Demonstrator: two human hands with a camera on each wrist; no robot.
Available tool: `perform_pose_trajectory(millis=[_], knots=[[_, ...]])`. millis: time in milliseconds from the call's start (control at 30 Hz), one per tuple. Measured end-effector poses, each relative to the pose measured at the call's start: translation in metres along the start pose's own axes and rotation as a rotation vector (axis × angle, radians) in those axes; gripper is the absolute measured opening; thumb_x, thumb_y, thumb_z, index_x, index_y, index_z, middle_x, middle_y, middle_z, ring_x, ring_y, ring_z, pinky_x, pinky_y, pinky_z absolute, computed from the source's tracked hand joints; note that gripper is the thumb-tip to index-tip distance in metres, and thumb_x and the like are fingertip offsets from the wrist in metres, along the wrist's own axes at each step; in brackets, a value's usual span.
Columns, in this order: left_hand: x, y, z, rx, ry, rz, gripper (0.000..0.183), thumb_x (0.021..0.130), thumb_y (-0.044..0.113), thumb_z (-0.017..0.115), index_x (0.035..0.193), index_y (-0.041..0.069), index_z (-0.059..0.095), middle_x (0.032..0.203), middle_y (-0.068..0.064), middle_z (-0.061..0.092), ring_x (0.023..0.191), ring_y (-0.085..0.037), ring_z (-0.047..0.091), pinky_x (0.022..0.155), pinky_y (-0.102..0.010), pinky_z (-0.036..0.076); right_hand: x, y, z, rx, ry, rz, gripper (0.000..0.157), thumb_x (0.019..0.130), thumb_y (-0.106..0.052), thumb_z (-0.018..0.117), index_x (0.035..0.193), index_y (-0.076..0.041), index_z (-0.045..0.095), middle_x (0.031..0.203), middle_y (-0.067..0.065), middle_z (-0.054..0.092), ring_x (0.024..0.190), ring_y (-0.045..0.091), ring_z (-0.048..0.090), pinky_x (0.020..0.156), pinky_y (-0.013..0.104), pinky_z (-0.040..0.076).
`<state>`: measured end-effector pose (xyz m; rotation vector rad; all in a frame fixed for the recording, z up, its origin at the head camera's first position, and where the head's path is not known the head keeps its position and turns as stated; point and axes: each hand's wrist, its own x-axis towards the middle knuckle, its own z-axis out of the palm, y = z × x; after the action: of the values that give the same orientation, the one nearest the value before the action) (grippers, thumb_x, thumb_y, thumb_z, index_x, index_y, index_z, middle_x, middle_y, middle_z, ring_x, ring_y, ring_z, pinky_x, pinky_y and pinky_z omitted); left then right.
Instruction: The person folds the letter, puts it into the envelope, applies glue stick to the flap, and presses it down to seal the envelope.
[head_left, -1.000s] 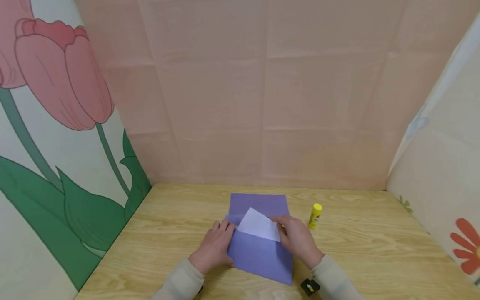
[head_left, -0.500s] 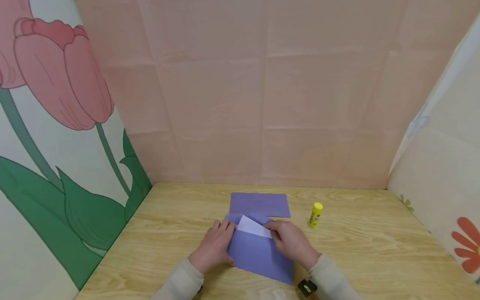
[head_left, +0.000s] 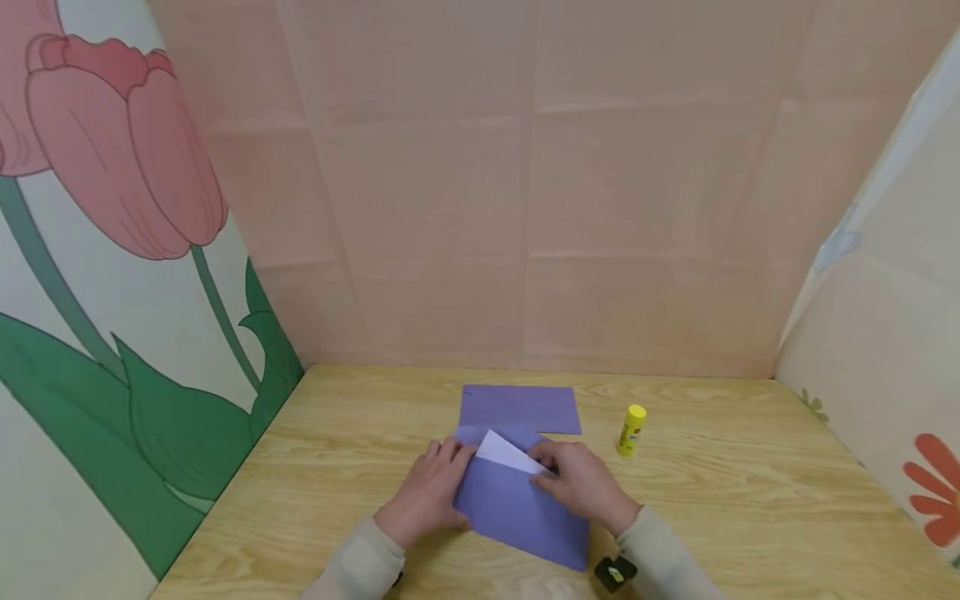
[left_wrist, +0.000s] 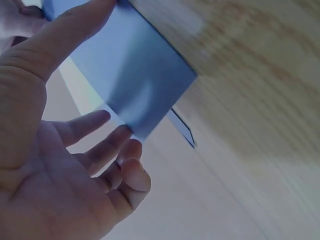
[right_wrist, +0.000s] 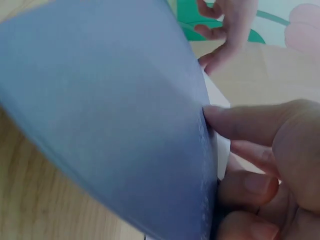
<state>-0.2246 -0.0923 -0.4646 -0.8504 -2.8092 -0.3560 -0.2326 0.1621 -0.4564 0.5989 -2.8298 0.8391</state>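
Note:
A purple envelope (head_left: 517, 512) is held tilted above the table's near middle in the head view. From its top opening sticks a corner of folded white paper (head_left: 504, 451); the rest of the paper is hidden inside. My left hand (head_left: 427, 492) grips the envelope's left side, the thumb lying on one face in the left wrist view. At the opening's right end, my right hand (head_left: 581, 483) pinches the envelope's edge. The right wrist view has the thumb (right_wrist: 245, 122) on that edge, with the other fingers curled behind it.
Behind the hands, a second flat purple piece (head_left: 519, 409) lies on the wooden table (head_left: 337, 433). A yellow glue stick (head_left: 632, 430) stands upright to its right. A small black object (head_left: 615, 573) is by the right sleeve. Printed cloth walls surround the table.
The white paper has slid deeper into the envelope, so less of it shows. My right hand moved slightly left, and its thumb shifted onto the envelope's front. The left hand barely moved.

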Motion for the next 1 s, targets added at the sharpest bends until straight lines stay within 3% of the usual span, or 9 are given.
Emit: perform_pose_trajectory(millis=[100,200,300,367,500,600,700,833,1000], knots=[[-0.001,-0.002,0.002,-0.043,0.063,-0.049,0.095,0.064,0.034,0.094,0.141,0.003,0.048,0.133,-0.017,0.05,0.112,-0.03,0.048,0.087,-0.046,0.049,-0.001,0.003,0.0,0.08,0.062,0.05,0.022,0.08,-0.01,0.082,0.099,-0.013,0.074,0.079,-0.008,0.065,0.071,0.006,0.055,0.064,0.025,0.047],[0.0,-0.005,-0.001,-0.12,0.192,-0.173,0.087,0.076,0.035,0.086,0.144,0.0,0.045,0.131,-0.021,0.052,0.111,-0.034,0.054,0.083,-0.047,0.052,0.0,0.007,0.0,0.173,0.176,0.125,0.022,0.08,-0.007,0.081,0.099,-0.01,0.072,0.078,-0.006,0.065,0.071,0.007,0.056,0.065,0.024,0.046],[0.003,-0.009,-0.009,-0.292,0.288,-0.319,0.075,0.087,0.036,0.077,0.142,-0.002,0.045,0.12,-0.018,0.061,0.095,-0.029,0.062,0.071,-0.041,0.054,0.001,0.011,-0.001,0.259,0.297,0.19,0.022,0.081,-0.006,0.08,0.1,-0.006,0.071,0.08,-0.001,0.067,0.072,0.011,0.056,0.064,0.024,0.047],[0.004,-0.012,-0.014,-0.451,0.29,-0.373,0.062,0.092,0.036,0.071,0.137,-0.002,0.051,0.111,-0.015,0.065,0.085,-0.024,0.063,0.066,-0.037,0.053,0.001,0.012,-0.003,0.3,0.351,0.218,0.022,0.082,-0.006,0.08,0.101,-0.004,0.069,0.082,0.003,0.067,0.073,0.013,0.057,0.065,0.024,0.047],[0.007,-0.014,-0.016,-0.81,0.167,-0.327,0.041,0.1,0.026,0.062,0.127,-0.004,0.059,0.103,-0.017,0.069,0.083,-0.029,0.066,0.071,-0.041,0.056,0.002,0.01,-0.005,0.352,0.397,0.26,0.022,0.083,-0.007,0.08,0.101,-0.002,0.068,0.083,0.006,0.067,0.073,0.014,0.056,0.065,0.022,0.047],[0.009,-0.011,-0.01,-0.961,0.093,-0.237,0.032,0.102,0.016,0.059,0.123,-0.008,0.061,0.102,-0.023,0.07,0.086,-0.035,0.066,0.074,-0.047,0.057,0.003,0.005,-0.005,0.414,0.412,0.292,0.022,0.083,-0.006,0.08,0.101,-0.001,0.068,0.083,0.008,0.068,0.072,0.012,0.058,0.064,0.021,0.048],[0.012,-0.006,-0.004,-1.017,0.077,-0.191,0.024,0.102,0.012,0.058,0.113,-0.008,0.063,0.098,-0.025,0.071,0.078,-0.033,0.065,0.07,-0.042,0.057,0.003,0.0,-0.004,0.488,0.402,0.322,0.022,0.083,-0.005,0.08,0.101,0.0,0.067,0.082,0.008,0.069,0.073,0.011,0.06,0.064,0.02,0.049],[0.012,-0.001,-0.002,-1.048,0.073,-0.199,0.019,0.103,0.012,0.055,0.1,-0.006,0.062,0.094,-0.024,0.07,0.073,-0.031,0.064,0.058,-0.028,0.051,0.002,-0.005,-0.002,0.535,0.364,0.333,0.02,0.085,-0.006,0.078,0.1,0.0,0.067,0.082,0.007,0.069,0.074,0.011,0.061,0.065,0.021,0.051],[0.013,0.0,-0.006,-1.036,0.074,-0.214,0.019,0.105,0.012,0.049,0.097,-0.003,0.057,0.093,-0.021,0.067,0.072,-0.028,0.063,0.053,-0.021,0.042,0.0,-0.002,0.0,0.491,0.372,0.223,0.01,0.086,0.0,0.074,0.095,0.0,0.069,0.08,0.007,0.07,0.071,0.008,0.062,0.066,0.021,0.051]])
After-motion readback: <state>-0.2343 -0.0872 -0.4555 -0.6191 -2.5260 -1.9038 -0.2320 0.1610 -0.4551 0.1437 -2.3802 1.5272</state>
